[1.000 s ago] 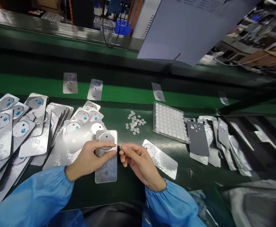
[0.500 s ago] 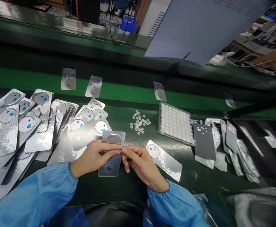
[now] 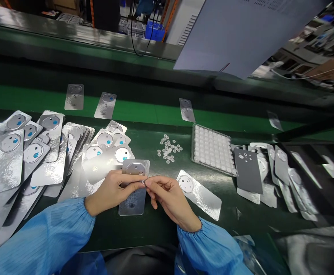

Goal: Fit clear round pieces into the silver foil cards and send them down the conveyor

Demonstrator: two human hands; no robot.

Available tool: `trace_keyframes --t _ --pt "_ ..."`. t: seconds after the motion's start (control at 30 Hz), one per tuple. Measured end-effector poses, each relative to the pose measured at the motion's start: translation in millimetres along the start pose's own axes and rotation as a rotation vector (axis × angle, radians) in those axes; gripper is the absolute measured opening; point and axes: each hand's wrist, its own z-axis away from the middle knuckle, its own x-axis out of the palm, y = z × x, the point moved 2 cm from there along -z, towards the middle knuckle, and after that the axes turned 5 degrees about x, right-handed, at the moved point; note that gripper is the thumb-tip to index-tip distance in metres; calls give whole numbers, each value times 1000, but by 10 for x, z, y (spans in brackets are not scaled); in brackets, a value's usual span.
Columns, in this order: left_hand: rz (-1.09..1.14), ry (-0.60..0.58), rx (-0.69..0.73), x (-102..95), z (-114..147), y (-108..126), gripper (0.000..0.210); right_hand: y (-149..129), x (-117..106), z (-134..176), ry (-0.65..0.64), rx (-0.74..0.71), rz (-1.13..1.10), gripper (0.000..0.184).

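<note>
My left hand [image 3: 118,190] and my right hand [image 3: 169,196] meet fingertip to fingertip, both pinched closed. Between them is a small, pale, ring-like piece [image 3: 143,182], mostly covered by the fingers. Directly beneath lies a silver phone-back-shaped panel [image 3: 132,204] with a round camera area at its far end, partly hidden by my left hand. A similar panel [image 3: 204,198] rests at a slant to the right of my right hand. Beyond my hands, several small clear round pieces [image 3: 168,149] lie loose on the green bench.
Silver panels with blue marks [image 3: 6,160] pile up at left, with another stack [image 3: 104,164] nearer. A clear tray [image 3: 213,149] of white pieces stands right of centre, beside a dark grey panel [image 3: 247,170] on more panels. Spaced panels [image 3: 105,105] lie on the green belt behind. A paper sheet [image 3: 235,38] hangs above.
The panels on the back belt have shifted left. Both hands keep their pinch over the same panel, almost unmoved, and the ring-like piece shows slightly more between the fingertips.
</note>
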Motion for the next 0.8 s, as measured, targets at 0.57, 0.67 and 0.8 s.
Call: trace_keyframes --t 0.57,0.67,0.8 --pt "125 -7 -199 25 53 22 89 -181 48 -11 247 -283 398 38" --pt "112 -21 -215 31 72 0 95 -159 46 -15 278 -299 426 40" --pt "94 -31 -216 37 88 -21 97 -143 66 -22 280 -314 443 39"
